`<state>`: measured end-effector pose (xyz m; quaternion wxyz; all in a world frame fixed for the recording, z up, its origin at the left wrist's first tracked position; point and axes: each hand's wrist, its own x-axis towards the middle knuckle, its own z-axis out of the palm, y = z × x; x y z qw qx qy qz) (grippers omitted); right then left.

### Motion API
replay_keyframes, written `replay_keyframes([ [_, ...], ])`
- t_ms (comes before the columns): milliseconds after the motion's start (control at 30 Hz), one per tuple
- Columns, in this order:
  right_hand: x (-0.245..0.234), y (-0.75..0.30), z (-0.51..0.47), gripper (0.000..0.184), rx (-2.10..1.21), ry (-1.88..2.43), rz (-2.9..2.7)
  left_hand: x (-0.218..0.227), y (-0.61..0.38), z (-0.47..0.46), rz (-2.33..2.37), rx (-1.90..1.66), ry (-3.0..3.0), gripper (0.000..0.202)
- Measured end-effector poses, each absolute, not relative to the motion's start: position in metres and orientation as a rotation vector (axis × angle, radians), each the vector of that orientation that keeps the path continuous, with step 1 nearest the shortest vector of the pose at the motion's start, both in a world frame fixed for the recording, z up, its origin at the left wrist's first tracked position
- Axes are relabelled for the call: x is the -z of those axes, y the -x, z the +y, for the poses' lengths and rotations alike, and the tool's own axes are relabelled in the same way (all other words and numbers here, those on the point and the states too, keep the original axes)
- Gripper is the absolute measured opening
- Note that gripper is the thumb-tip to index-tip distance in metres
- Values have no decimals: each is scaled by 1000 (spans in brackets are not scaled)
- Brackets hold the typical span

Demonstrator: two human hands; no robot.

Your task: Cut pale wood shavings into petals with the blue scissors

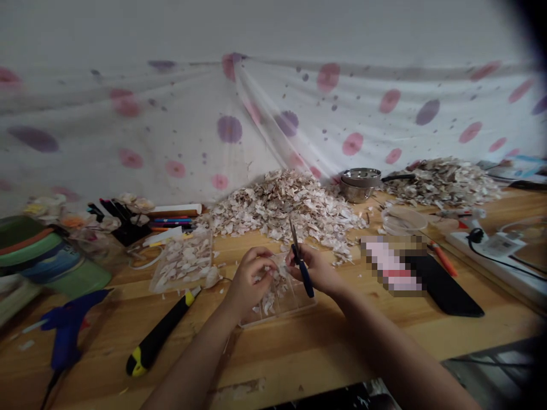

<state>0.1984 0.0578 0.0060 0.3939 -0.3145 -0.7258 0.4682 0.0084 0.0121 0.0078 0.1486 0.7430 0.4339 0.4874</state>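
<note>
Pinched in the right grip (318, 270) over the clear box (277, 315), the scissor-like tool (305, 279) shows a dark blue handle and thin grey metal point; whether the left grip (251, 280) pinches anything, I cannot tell.

Hands: two, left hand (253, 280) and right hand (315, 269). In the right hand: one pair of blue-handled scissors (304, 276). Clear plastic boxes: two, one beneath the hands (294, 305), one left of the left hand (211, 246). Heaps of pale flakes: two, one beyond the hands (277, 208), one farther right (448, 181). Left of the left hand: one utility knife (159, 336), one blue glue gun (66, 327). Right of the right hand: one black phone (448, 285).
</note>
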Motion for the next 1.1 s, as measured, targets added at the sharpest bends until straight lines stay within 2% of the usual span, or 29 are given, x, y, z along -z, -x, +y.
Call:
replay_keyframes([
  [333,-1,-194,57,17,-1233,816,-1891,-2,-4,16,1459,-1072,-1871,18],
  [500,3,-196,64,21,-1263,940,-1771,-4,15,21,1857,-855,-1936,19],
  [633,7,-199,71,20,-1170,1065,-1718,-2,21,24,1980,-866,-1988,21],
  [900,7,-201,74,21,-1135,1169,-1634,15,-9,23,1589,-904,-2351,28],
  [1100,10,-201,76,19,-1061,1177,-1701,24,-12,26,1462,-785,-2371,24],
])
